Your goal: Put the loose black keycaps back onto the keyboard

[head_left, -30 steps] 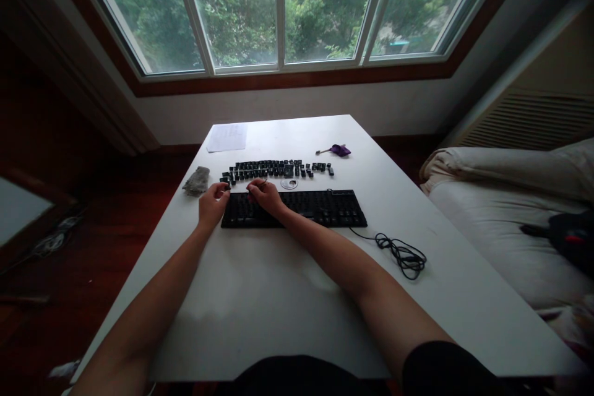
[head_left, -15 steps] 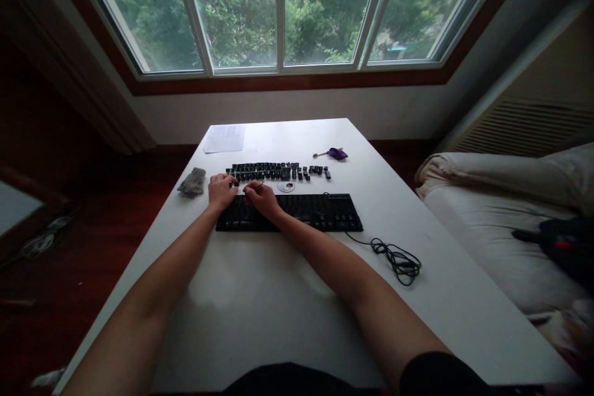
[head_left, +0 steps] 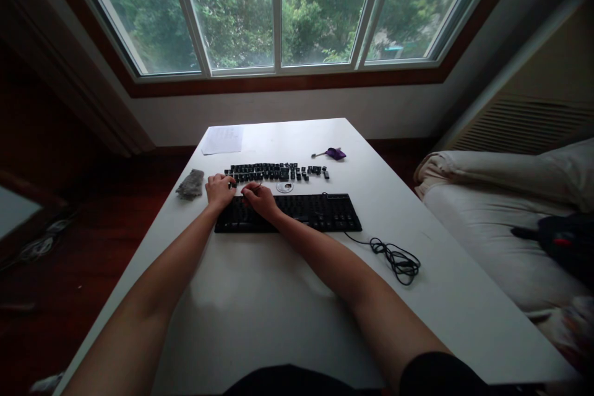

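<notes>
My left hand [head_left: 219, 190] is at the far left end of a black keyboard [head_left: 320, 213], its fingers curled around a small black keycap [head_left: 232, 185]. Close beside it, my right hand [head_left: 260, 200] is closed in a pinch over the keyboard's upper left part. A thin dark stick [head_left: 258, 187] sticks out of that pinch; its tip is too small to make out. Loose black keycaps [head_left: 264, 172] stand in rows just beyond both hands. Part of the keyboard is hidden under my right hand and forearm.
A small round white dish [head_left: 284, 187] sits between keycaps and keyboard. A grey cloth [head_left: 190, 185] lies left, paper sheets [head_left: 223, 140] far left, and a purple brush-like thing [head_left: 335, 153] far right. The coiled black cable [head_left: 399, 262] rests on the white table [head_left: 260, 322].
The view has shifted very slightly. Both hands stay almost in place, with only tiny movement at the fingers.
</notes>
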The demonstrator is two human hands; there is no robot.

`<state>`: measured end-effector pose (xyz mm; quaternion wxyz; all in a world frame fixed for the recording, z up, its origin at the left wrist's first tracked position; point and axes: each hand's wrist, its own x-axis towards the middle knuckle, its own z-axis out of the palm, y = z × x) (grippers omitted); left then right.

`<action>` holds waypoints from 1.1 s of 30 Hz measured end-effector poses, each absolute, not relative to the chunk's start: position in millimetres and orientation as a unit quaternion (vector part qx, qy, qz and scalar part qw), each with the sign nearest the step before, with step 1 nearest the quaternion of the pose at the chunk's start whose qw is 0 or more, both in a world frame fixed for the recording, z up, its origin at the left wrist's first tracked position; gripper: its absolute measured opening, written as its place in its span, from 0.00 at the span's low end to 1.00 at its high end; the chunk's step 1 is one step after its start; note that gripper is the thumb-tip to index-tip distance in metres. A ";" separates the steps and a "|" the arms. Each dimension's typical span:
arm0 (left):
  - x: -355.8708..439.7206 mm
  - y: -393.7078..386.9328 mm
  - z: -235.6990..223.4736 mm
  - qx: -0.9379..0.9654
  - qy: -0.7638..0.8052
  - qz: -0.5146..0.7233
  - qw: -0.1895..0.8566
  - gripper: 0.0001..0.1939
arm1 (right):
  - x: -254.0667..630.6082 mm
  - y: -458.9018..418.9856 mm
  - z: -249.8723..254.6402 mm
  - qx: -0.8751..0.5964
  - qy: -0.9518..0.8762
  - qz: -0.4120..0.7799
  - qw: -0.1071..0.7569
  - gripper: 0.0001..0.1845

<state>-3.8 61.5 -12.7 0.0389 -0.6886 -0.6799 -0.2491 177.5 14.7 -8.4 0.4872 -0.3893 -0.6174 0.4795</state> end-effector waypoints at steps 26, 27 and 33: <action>8.7 -39.4 0.8 -0.816 -0.518 -0.253 -0.036 0.10 | 183.2 17.4 -2.2 -0.420 -0.654 0.329 0.536 0.15; 9.2 -39.4 0.2 -0.818 -0.515 -0.255 -0.037 0.10 | 183.1 16.6 -2.0 -0.419 -0.649 0.343 0.535 0.16; 6.6 -38.3 -1.7 -0.819 -0.497 -0.282 -0.059 0.10 | 181.1 18.6 0.7 -0.386 -0.617 0.406 0.552 0.14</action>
